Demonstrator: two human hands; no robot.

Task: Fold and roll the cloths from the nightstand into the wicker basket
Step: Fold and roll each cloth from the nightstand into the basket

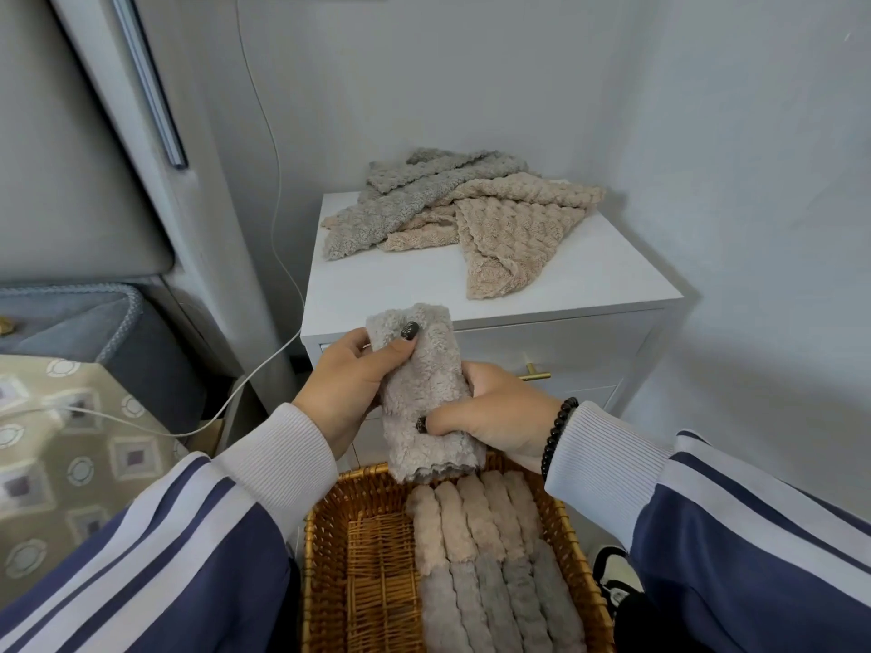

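We hold a rolled beige cloth [426, 393] upright above the far rim of the wicker basket [325, 549], our left hand [351, 384] clenched round its upper part and our right hand [490, 414] round its lower part, so its middle is covered. Our fingers are mostly hidden behind it. Rolled cloths [485, 558] fill the basket's right side, their near ends cut off by the frame. Loose cloths [452, 209] lie heaped on the nightstand [589, 275].
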